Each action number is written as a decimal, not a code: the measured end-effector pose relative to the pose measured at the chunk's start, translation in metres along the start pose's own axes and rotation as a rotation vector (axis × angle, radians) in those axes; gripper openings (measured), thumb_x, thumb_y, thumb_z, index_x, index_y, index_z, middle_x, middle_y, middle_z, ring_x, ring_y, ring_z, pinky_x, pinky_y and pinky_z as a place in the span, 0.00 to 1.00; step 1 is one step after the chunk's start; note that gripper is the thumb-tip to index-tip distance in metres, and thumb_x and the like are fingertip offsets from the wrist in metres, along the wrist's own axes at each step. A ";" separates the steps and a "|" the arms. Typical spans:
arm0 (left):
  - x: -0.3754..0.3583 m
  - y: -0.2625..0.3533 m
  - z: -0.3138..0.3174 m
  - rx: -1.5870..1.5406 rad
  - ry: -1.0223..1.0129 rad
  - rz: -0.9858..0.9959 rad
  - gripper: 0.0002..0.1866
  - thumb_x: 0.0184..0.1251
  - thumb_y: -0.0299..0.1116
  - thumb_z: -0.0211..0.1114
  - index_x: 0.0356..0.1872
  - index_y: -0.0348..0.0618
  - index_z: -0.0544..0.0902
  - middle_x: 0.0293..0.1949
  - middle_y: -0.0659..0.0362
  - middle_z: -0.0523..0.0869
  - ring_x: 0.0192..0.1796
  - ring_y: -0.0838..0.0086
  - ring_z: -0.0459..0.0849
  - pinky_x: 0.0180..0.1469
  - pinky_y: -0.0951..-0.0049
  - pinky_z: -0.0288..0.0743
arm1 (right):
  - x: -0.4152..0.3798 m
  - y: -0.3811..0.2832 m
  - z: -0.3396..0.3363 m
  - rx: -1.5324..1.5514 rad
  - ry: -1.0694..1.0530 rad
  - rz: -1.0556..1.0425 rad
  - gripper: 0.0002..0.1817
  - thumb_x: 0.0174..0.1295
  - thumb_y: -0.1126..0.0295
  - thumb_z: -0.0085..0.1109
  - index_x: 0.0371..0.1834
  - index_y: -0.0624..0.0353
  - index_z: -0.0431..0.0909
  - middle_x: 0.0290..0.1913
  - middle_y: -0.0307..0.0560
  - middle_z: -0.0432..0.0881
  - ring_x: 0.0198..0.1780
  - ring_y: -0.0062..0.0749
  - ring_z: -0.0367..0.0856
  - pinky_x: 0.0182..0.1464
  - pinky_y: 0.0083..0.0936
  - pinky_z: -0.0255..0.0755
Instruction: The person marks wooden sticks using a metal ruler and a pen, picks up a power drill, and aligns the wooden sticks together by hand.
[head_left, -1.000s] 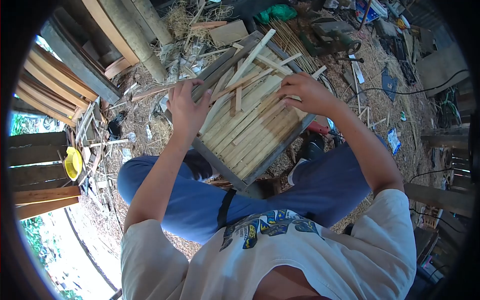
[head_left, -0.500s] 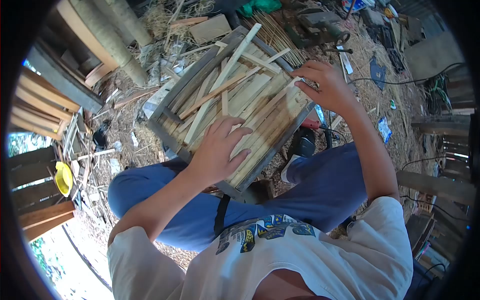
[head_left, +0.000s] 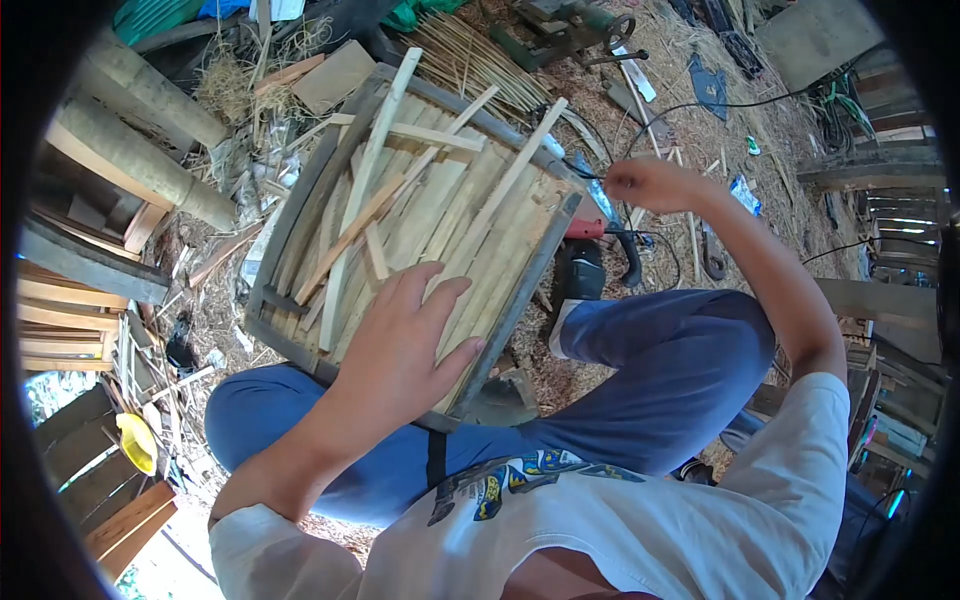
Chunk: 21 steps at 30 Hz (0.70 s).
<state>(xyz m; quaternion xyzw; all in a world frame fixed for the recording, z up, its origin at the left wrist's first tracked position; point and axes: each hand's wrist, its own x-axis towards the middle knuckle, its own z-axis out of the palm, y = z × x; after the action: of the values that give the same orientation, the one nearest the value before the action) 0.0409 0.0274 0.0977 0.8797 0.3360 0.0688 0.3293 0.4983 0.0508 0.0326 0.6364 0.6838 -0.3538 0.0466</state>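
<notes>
— So where does the rectangular grey wooden frame filled with pale bamboo slats point(head_left: 300, 215) sit?

— Tilted across the person's lap, its lower edge against the blue trousers point(head_left: 640, 375), its far end reaching out over the straw-littered ground point(head_left: 760, 110).

— And the left hand point(head_left: 400, 345)?

— Flat on the slats near the lower right part of the frame, fingers spread and pointing away from the body. It grasps nothing; the palm simply presses on the strips.

— The right hand point(head_left: 650, 183)?

— Off the frame altogether, just beyond its far right corner and above the ground. The fingers are curled in, closed loosely. Whether something thin is pinched between them I cannot tell; it is too small to make out.

— What lies loose on top?

— Several long pale bamboo strips point(head_left: 365, 180) crossing the packed slats at angles, one running from the near left edge up past the far rail.

— And around the frame?

— A red-and-black power tool point(head_left: 595, 245) lies on the ground just beside the frame's right edge, under the right forearm. A bundle of thin bamboo sticks point(head_left: 475, 65) rests beyond the far end, and a yellow bowl point(head_left: 137, 442) sits well apart at the lower left.
</notes>
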 end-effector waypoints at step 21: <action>0.088 -0.041 0.086 0.234 0.039 0.007 0.40 0.82 0.25 0.63 0.90 0.26 0.58 0.90 0.32 0.57 0.92 0.33 0.55 0.92 0.38 0.51 | 0.128 0.087 0.242 -0.146 0.304 0.214 0.40 0.57 0.59 0.85 0.70 0.59 0.75 0.60 0.61 0.86 0.56 0.61 0.93 0.54 0.53 0.89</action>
<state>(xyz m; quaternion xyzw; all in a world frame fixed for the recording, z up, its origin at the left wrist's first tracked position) 0.1156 0.0606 -0.0028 0.9117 0.3453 0.0474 0.2175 0.4594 0.0206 -0.2505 0.7465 0.6352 -0.1963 0.0261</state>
